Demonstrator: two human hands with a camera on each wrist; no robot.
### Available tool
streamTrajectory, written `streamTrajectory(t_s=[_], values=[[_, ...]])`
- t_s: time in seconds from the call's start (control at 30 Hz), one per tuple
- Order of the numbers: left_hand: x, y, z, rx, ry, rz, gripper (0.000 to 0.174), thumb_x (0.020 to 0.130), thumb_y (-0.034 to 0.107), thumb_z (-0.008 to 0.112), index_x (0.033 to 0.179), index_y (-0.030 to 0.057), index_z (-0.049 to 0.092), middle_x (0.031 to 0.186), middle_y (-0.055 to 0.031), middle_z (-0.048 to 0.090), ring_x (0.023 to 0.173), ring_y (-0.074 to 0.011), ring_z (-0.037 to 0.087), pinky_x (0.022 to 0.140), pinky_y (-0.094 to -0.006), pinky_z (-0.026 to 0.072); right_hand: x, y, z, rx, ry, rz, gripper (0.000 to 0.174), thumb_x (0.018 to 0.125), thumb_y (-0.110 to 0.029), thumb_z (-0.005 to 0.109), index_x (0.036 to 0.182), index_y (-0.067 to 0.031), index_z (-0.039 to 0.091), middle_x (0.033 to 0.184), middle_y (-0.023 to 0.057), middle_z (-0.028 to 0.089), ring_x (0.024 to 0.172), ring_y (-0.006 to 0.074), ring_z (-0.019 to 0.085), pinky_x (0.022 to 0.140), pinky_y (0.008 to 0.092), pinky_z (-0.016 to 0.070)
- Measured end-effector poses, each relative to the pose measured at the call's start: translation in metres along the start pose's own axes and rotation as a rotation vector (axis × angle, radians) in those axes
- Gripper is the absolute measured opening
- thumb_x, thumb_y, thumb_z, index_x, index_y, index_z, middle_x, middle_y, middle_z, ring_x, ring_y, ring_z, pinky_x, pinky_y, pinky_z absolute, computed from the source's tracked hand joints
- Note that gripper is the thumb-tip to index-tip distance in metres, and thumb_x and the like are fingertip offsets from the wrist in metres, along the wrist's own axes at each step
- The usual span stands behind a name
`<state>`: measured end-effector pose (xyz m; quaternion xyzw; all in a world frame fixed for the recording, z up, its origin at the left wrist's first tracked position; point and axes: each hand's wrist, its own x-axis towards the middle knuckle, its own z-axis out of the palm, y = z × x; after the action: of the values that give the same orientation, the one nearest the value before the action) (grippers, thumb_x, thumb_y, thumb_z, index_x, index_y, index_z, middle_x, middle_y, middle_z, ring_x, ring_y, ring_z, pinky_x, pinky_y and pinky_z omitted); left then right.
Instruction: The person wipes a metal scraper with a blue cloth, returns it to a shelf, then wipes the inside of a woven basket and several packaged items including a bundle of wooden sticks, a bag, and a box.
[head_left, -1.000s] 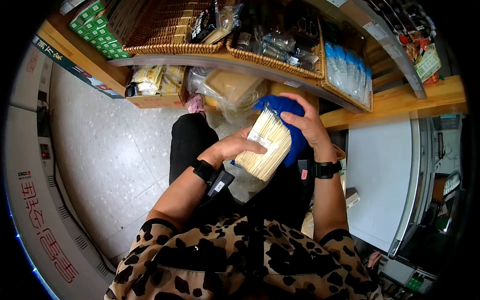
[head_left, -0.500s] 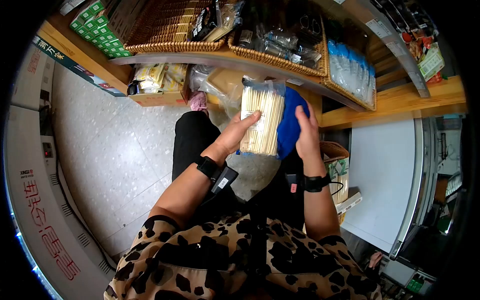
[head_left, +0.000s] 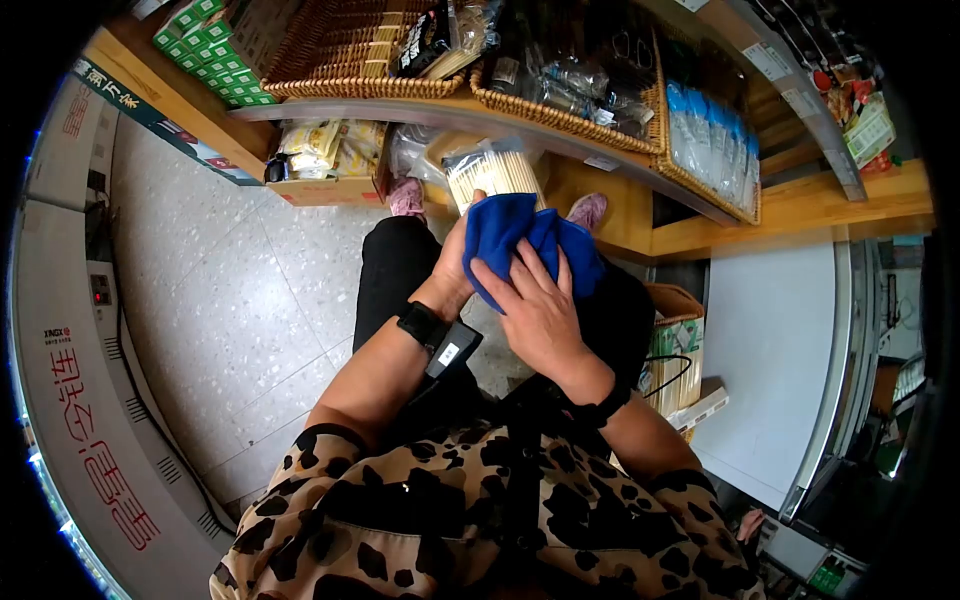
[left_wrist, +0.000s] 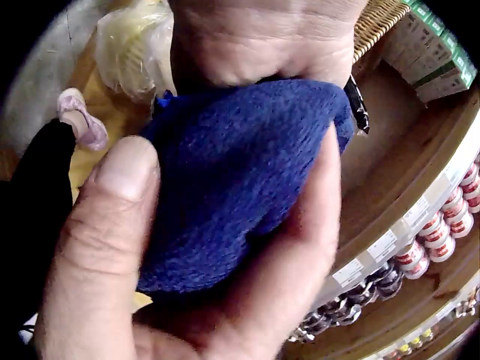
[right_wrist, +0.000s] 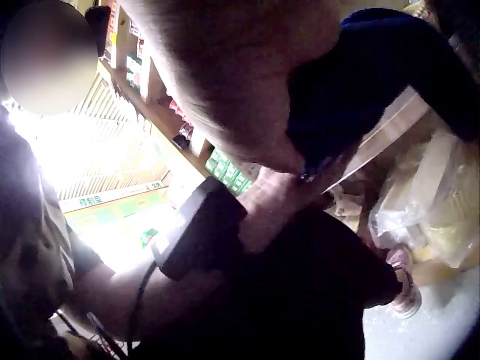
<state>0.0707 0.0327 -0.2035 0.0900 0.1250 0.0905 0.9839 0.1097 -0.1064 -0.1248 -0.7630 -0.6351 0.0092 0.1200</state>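
In the head view, my left hand [head_left: 452, 262] grips a clear plastic pack of thin pale wooden sticks [head_left: 492, 174]. A blue cloth [head_left: 497, 228] covers its near part, so only the far end of the sticks shows. My right hand [head_left: 545, 322] lies over the cloth with fingers spread and fairly straight, pressing on it. In the left wrist view, the left thumb [left_wrist: 112, 214] and a finger stand either side of the cloth [left_wrist: 232, 180], and the sticks are hidden. The right wrist view is dark, with the cloth [right_wrist: 337, 97] beside the hand.
Ahead is a wooden shelf with wicker baskets [head_left: 360, 90] of packaged goods and green boxes [head_left: 215, 60]. Beneath it are a carton [head_left: 330, 188] of yellow packets and bagged trays [head_left: 415, 150]. A white cabinet [head_left: 765, 370] stands right; a freezer [head_left: 75, 380] stands left.
The right hand has moved left with the blue cloth, from beside the pack to over it. The pack has shifted slightly and is now largely covered.
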Motion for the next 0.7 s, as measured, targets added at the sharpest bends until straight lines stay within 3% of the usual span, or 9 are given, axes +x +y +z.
streamTrajectory(t_s=[0.07, 0.1, 0.13, 0.2, 0.3, 0.4, 0.47, 0.6, 0.7], values=[[0.004, 0.002, -0.007, -0.024, -0.016, 0.072, 0.054, 0.094, 0.048, 0.039, 0.119, 0.002, 0.051, 0.111, -0.0133, 0.059, 0.099, -0.0242, 0.058, 0.09, -0.0367, 0.0469, -0.003, 0.006, 0.001, -0.033, 0.032, -0.039, 0.058, 0.075, -0.009, 0.062, 0.129, -0.0238, 0.048, 0.13, 0.0136, 0.045, 0.13, 0.0301, 0.033, 0.105, 0.0543, 0.0184], [0.002, 0.002, -0.002, -0.009, 0.025, 0.127, 0.054, 0.094, 0.049, 0.039, 0.12, 0.0019, 0.05, 0.112, -0.0136, 0.059, 0.099, -0.0242, 0.058, 0.09, -0.037, 0.047, -0.003, 0.009, -0.002, 0.011, 0.053, 0.009, 0.054, 0.08, -0.01, 0.056, 0.13, -0.0259, 0.046, 0.129, 0.016, 0.045, 0.13, 0.0327, 0.032, 0.101, 0.0618, 0.0205], [0.001, 0.003, 0.003, 0.006, 0.067, 0.184, 0.055, 0.094, 0.049, 0.039, 0.121, 0.0018, 0.049, 0.112, -0.0139, 0.059, 0.099, -0.0242, 0.058, 0.09, -0.0372, 0.0471, -0.001, 0.01, -0.006, -0.003, 0.057, 0.098, 0.055, 0.079, -0.007, 0.058, 0.13, -0.0206, 0.045, 0.133, 0.0169, 0.042, 0.13, 0.034, 0.031, 0.101, 0.0576, 0.0256], [0.0, 0.008, 0.007, 0.028, 0.039, 0.178, 0.053, 0.094, 0.045, 0.04, 0.125, 0.0022, 0.045, 0.117, -0.0133, 0.057, 0.105, -0.0248, 0.057, 0.091, -0.0395, 0.0464, 0.001, 0.027, 0.0, 0.326, 0.272, 0.153, 0.054, 0.079, -0.003, 0.058, 0.13, -0.0147, 0.043, 0.135, 0.0187, 0.039, 0.129, 0.0364, 0.032, 0.102, 0.0495, 0.031], [0.0, 0.01, 0.006, 0.041, 0.059, 0.208, 0.051, 0.095, 0.042, 0.041, 0.127, 0.0025, 0.043, 0.12, -0.013, 0.055, 0.107, -0.0261, 0.056, 0.092, -0.0407, 0.046, -0.004, 0.046, 0.007, 0.787, 0.27, 0.358, 0.051, 0.082, -0.001, 0.053, 0.13, -0.0047, 0.039, 0.134, 0.0168, 0.041, 0.121, 0.0314, 0.043, 0.1, 0.0372, 0.0346], [-0.003, 0.011, 0.007, 0.027, 0.059, 0.172, 0.052, 0.095, 0.041, 0.042, 0.13, 0.0023, 0.041, 0.124, -0.0136, 0.053, 0.11, -0.0261, 0.055, 0.093, -0.0394, 0.0455, -0.01, 0.068, 0.011, 1.637, 0.313, 0.633, 0.053, 0.087, -0.005, 0.049, 0.137, -0.0035, 0.032, 0.13, 0.0105, 0.045, 0.117, 0.0236, 0.045, 0.097, 0.0361, 0.0371], [-0.003, 0.008, 0.007, 0.028, 0.016, 0.153, 0.051, 0.095, 0.041, 0.043, 0.128, 0.0024, 0.043, 0.121, -0.0124, 0.055, 0.107, -0.024, 0.057, 0.091, -0.0372, 0.0466, -0.009, 0.076, 0.005, 1.918, 0.34, 0.71, 0.054, 0.088, -0.012, 0.049, 0.139, -0.0067, 0.031, 0.129, 0.0079, 0.047, 0.116, 0.0218, 0.047, 0.097, 0.0368, 0.038], [-0.003, -0.001, 0.011, 0.227, 0.033, 0.091, 0.048, 0.094, 0.039, 0.046, 0.125, 0.0026, 0.046, 0.114, -0.0088, 0.059, 0.098, -0.0183, 0.06, 0.086, -0.0319, 0.0494, 0.002, 0.069, 0.004, 1.994, 0.129, 0.659, 0.054, 0.089, -0.025, 0.056, 0.136, -0.0079, 0.036, 0.129, 0.0068, 0.048, 0.118, 0.0198, 0.045, 0.098, 0.0345, 0.0369], [-0.007, -0.004, 0.022, 0.412, 0.141, 0.207, 0.045, 0.094, 0.037, 0.047, 0.122, 0.0019, 0.048, 0.108, -0.006, 0.06, 0.091, -0.0132, 0.06, 0.079, -0.0275, 0.0497, 0.006, 0.06, 0.001, 1.72, 0.09, 0.66, 0.057, 0.085, -0.016, 0.064, 0.133, -0.0028, 0.038, 0.12, 0.0074, 0.053, 0.108, 0.0157, 0.052, 0.091, 0.0302, 0.0425]])
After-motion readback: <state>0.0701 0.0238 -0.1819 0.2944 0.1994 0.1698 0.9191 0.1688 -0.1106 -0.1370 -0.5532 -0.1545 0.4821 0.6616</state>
